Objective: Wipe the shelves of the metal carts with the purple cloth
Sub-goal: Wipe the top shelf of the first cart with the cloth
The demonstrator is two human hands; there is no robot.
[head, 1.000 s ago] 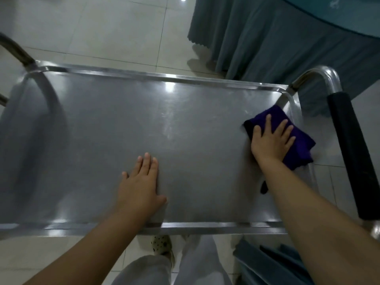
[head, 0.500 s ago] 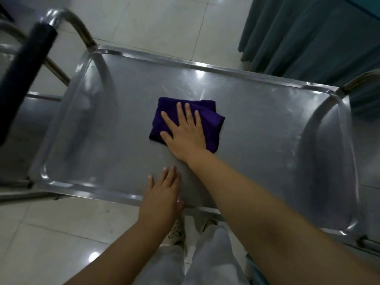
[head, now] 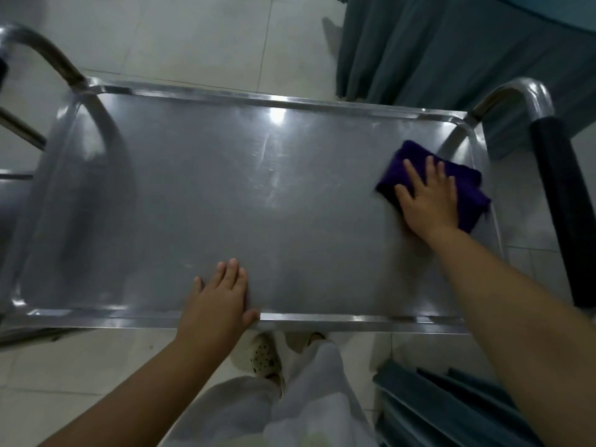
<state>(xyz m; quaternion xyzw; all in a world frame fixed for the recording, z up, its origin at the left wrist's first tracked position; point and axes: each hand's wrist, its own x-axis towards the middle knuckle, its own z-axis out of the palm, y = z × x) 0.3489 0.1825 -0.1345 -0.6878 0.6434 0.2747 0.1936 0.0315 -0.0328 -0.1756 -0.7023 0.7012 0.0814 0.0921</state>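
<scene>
The person leans over the top shelf (head: 225, 195) of a stainless-steel cart. Their right hand (head: 427, 201) lies flat, fingers straight and spread, pressing a folded purple cloth (head: 467, 185) onto the shelf at its far right end, just beside the raised rim. The left hand (head: 219, 304) rests palm down with straight fingers on the near edge, thumb over the rim. A black padded handle (head: 561, 204) runs along the cart's right side; teal drapery (head: 451, 50) hangs beyond.
</scene>
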